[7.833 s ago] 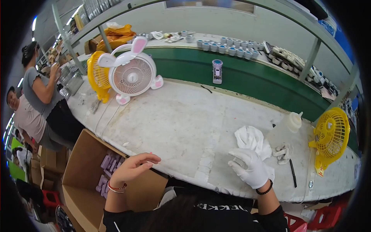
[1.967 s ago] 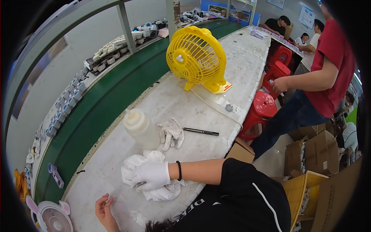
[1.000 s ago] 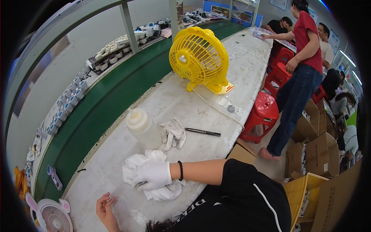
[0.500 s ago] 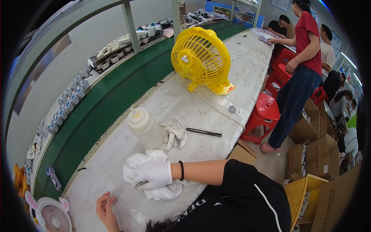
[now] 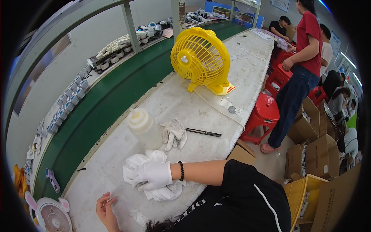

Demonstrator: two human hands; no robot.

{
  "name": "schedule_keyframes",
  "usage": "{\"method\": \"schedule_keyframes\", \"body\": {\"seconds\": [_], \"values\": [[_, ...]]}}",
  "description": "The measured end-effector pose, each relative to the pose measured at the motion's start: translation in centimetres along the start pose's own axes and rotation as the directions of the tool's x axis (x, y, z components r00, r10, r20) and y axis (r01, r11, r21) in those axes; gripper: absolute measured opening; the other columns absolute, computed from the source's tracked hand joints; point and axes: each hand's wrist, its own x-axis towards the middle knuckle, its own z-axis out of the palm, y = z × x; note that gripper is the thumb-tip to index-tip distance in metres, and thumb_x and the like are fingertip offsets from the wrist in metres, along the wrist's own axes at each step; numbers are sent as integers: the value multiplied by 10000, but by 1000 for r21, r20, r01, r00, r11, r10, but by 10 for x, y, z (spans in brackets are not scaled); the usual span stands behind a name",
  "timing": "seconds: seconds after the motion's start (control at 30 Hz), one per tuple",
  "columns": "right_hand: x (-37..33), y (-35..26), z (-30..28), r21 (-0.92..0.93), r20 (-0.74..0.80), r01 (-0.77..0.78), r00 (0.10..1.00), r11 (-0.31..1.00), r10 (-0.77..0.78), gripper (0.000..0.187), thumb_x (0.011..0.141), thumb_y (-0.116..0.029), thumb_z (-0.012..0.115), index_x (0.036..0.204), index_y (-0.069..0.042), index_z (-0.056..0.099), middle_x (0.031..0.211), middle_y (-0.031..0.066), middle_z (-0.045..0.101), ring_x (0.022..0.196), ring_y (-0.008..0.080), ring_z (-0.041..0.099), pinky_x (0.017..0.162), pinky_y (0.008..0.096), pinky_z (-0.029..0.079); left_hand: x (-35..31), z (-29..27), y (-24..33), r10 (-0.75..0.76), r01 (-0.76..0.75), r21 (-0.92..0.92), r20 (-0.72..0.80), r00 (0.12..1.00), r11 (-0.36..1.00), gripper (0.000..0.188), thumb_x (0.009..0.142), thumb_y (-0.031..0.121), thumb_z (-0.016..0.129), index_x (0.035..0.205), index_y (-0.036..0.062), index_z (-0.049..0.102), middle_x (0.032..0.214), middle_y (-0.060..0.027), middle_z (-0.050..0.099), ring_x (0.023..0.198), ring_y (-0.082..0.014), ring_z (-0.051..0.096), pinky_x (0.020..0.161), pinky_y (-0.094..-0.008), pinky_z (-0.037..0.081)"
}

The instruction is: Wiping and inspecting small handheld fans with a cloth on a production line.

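Observation:
My right hand (image 5: 155,175), in a white glove with a black braided band at the wrist, is closed on a crumpled white cloth (image 5: 170,192) lying on the worktable. Bare and empty, my left hand (image 5: 106,208) is held at the near left, its fingers loosely bent and apart. Just beyond the cloth stands a translucent squeeze bottle (image 5: 145,129) with a nozzle cap. A loose white glove (image 5: 174,133) rests beside the bottle, with a black pen (image 5: 203,132) to its right.
A yellow fan (image 5: 201,60) stands farther along the table (image 5: 247,58), its cord trailing right. Left runs a green conveyor belt (image 5: 112,100) carrying a purple handheld device (image 5: 52,180). Red stools (image 5: 264,110), cartons (image 5: 322,158) and a person in red (image 5: 309,46) are on the right.
My hands and the cloth have not visibly moved. The purple device has shifted slightly nearer on the belt. The person in red now holds a row of pale items at the far table end.

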Motion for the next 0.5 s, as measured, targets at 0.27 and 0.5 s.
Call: {"method": "schedule_keyframes", "body": {"seconds": [0.27, 0.5], "values": [[0, -1, 0, -17, -13, 12, 1000, 1000, -12, 184, 839, -233, 642, 935, -88, 703, 891, 116, 683, 850, 335, 624, 752, 427, 490, 1, -3, -4, 6, -6, -5, 6, 1000, 1000, 196, 876, -40, 445, 1011, -22, 586, 1187, -177, 588, 1112, -267, 588, 943, -364, 512], [0, 2, 2, -35, -25, 24, 999, 999, -25, 184, 835, -233, 639, 938, -94, 701, 888, 114, 678, 847, 337, 621, 748, 431, 489, 1, -5, -6, 9, -9, 1, 5, 1000, 1000, 209, 868, -45, 435, 1013, -27, 585, 1187, -181, 590, 1076, -269, 612, 932, -364, 515]]}}
